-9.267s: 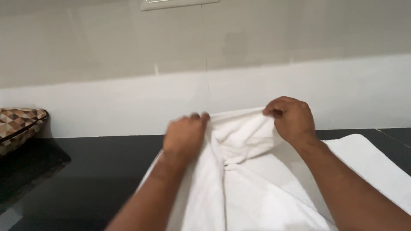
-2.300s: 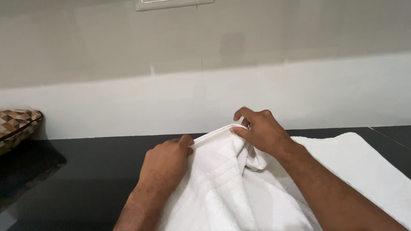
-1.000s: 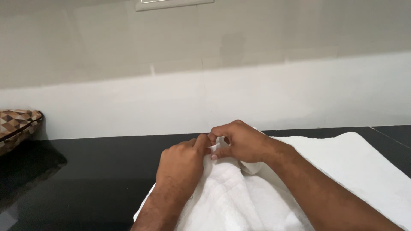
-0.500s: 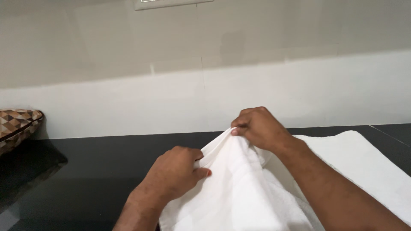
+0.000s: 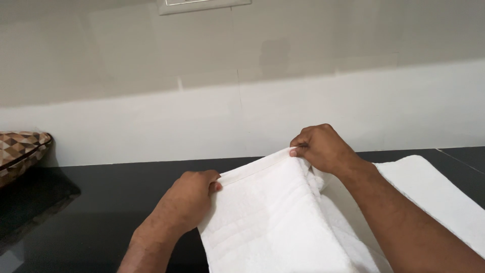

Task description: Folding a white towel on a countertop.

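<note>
- Your left hand point(image 5: 188, 199) pinches the near-left end of a hemmed edge of the white towel point(image 5: 268, 217); the thumb lies on top of the hem and the other fingers are curled under the cloth.
- Your right hand point(image 5: 323, 149) pinches the far-right end of that same hem, fingertips point(image 5: 295, 149) pressed together on the cloth, knuckles up.
- The hem runs taut and straight between the two hands, rising slightly from left to right.
- The towel lies on the black countertop point(image 5: 91, 212), directly in front of you. The held panel slopes down from the hem toward you and shows faint woven bands across it.
- Behind and under the right hand the towel bunches into soft folds; past the forearm it spreads flat to the right, its rounded corner point(image 5: 417, 162) resting on the counter near the wall.
- The countertop is glossy and dark, and it reflects what stands at its left end.
- A cushion point(image 5: 20, 149) with a brown, tan and cream triangle pattern sits at the far left edge of the view, well apart from both hands.
- A pale wall point(image 5: 242, 76) rises behind the counter: lighter lower band, greyer tiles above.
- A white plate or frame point(image 5: 202, 5) is fixed high on the wall, cut off by the top of the view.
</note>
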